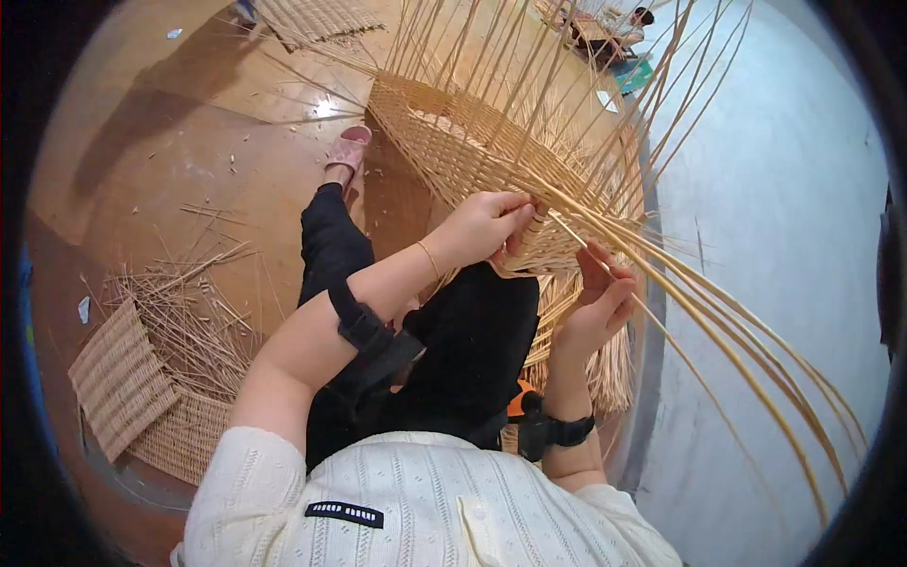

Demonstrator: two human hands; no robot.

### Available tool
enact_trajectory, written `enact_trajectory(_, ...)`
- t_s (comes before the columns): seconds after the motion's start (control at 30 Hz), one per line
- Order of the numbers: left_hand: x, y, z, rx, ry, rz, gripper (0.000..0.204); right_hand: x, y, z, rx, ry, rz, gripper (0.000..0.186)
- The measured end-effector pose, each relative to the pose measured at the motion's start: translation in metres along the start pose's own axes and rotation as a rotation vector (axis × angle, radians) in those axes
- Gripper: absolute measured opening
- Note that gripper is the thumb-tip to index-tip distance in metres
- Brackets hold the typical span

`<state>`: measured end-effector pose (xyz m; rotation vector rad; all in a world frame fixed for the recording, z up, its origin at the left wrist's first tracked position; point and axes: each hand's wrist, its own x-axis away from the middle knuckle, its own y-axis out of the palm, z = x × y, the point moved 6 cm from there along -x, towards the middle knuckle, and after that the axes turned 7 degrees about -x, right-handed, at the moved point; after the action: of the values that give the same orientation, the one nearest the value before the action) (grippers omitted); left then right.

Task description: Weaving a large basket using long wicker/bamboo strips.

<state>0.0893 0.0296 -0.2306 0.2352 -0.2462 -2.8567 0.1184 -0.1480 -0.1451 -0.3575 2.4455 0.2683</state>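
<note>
Left hand: the left hand (487, 227) was curled over the near rim of the half-woven basket (463, 142), fingertips pinching the weave where the loose cane strands (718, 331) left it.
Right hand: the right hand (597, 307) sat just below and to the right, fingers half closed around 1 or 2 of those strands, thumb up; the exact grip was partly hidden.
Basket: it rested tilted over the person's lap, its open side turned away, with upright stakes (491, 57) fanning toward the top of the view.
Doing it well: judging from the grips, the left hand ought to pin the last crossing tight while the right fed the strand flat and snug, without kinking it.
Wrists: 1 thin bracelet (430, 257) on the left, 1 black band (567, 430) on the right, 1 black strap (354, 317) on the left forearm.
Floor, left: 2 flat woven mats (118, 378) lay overlapping beside 1 loose heap of cane offcuts (189, 302).
Floor, far: 1 more woven panel (316, 19) lay at the top edge.
Foot: 1 pink slipper (348, 149) showed beyond the dark trousers.
Count: 1 basket, 3 woven flats, strands too many to count.
</note>
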Motion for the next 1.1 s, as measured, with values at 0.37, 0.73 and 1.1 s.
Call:
enact_trajectory(0.37,-0.017,0.027,-0.003,0.273,-0.119,-0.195,0.058,0.025,0.017,-0.017,0.273,-0.078,-0.235,0.055)
enact_trajectory(0.73,-0.008,0.005,0.050,0.163,-0.052,0.001,0.043,-0.106,-0.029,0.103,0.180,0.520,-0.205,0.034)
enact_trajectory(1.1,0.060,-0.096,0.089,-0.202,-0.195,0.304,0.033,-0.048,0.066,0.069,-0.246,0.832,-0.312,0.037)
